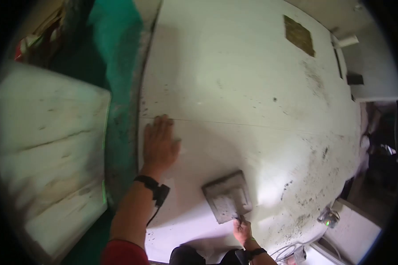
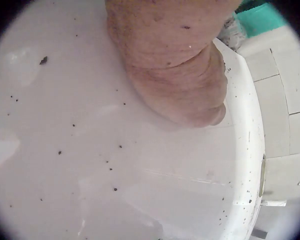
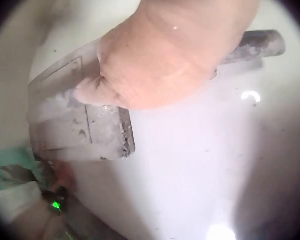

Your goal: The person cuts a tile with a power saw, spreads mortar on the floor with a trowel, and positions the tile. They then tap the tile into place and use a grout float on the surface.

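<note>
A large white panel [image 1: 234,92] with dark specks and a thin seam across it lies before me. My left hand [image 1: 160,143] rests on it with straight fingers, near its left edge, fingertips at the seam; in the left wrist view the wrist and heel of the hand [image 2: 180,95] hide the fingers. With my right hand [image 1: 242,232] I grip the handle of a square, flat-plated float [image 1: 221,207], worn and grey, over the near part of the panel. In the right wrist view, the dark handle end [image 3: 265,44] sticks out behind the hand.
A stained pale sheet [image 1: 53,145] stands at the left, beyond a green strip [image 1: 119,70]. A brown patch [image 1: 299,35] marks the panel's far right. Off the right edge sit a small device [image 1: 328,217] with a green light and some cables.
</note>
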A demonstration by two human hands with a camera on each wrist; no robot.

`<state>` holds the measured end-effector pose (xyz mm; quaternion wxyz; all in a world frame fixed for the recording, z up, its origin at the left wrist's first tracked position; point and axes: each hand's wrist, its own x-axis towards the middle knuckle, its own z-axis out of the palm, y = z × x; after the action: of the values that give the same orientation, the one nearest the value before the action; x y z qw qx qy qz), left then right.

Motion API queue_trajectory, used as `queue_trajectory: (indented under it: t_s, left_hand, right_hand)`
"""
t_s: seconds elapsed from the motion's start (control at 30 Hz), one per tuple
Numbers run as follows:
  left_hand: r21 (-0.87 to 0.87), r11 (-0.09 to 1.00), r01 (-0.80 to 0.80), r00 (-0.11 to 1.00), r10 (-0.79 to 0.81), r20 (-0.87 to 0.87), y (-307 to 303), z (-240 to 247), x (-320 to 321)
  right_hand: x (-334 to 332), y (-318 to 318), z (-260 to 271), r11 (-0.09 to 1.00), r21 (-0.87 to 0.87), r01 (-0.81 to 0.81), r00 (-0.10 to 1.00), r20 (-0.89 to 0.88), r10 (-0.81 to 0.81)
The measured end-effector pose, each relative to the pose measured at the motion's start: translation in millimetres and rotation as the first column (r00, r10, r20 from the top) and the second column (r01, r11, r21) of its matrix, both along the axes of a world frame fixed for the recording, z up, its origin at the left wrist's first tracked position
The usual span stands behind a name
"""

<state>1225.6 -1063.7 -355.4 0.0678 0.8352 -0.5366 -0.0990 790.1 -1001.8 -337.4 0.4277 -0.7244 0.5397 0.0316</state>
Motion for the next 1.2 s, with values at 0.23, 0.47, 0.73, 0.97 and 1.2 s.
queue_trajectory:
  t_s: [0.23, 0.47, 0.73, 0.97, 1.2]
  left_hand:
    - [-0.007, 1.000, 0.022, 0.995, -0.021, 0.094, -1.5, -0.2, -20.9]
    - [-0.120, 0.983, -0.141, 0.924, 0.174, 0.339, 73.8, -35.8, -97.5]
    - [0.218, 0.976, 0.002, 0.997, -0.018, 0.072, 181.6, -6.9, -259.7]
    - [-0.007, 0.999, 0.053, 0.990, -0.051, 0.129, 196.2, -22.4, -260.8]
    - [-0.126, 0.990, 0.062, 0.981, -0.037, 0.190, 219.2, -33.6, -274.1]
  right_hand:
    - [-25.4, 15.5, -14.4, 0.996, 0.069, 0.058, 0.992, -0.115, -0.050]
    - [-12.7, 7.0, -7.0, 0.991, -0.116, 0.064, 0.994, 0.099, -0.053]
    - [-70.8, 41.8, 29.7, 0.966, -0.195, 0.169, 0.966, 0.229, -0.123]
    - [-153.7, 74.1, -9.1, 0.980, -0.048, 0.195, 0.976, -0.092, -0.199]
    - [-148.1, 74.5, -8.8, 0.962, -0.041, 0.268, 0.959, -0.078, -0.271]
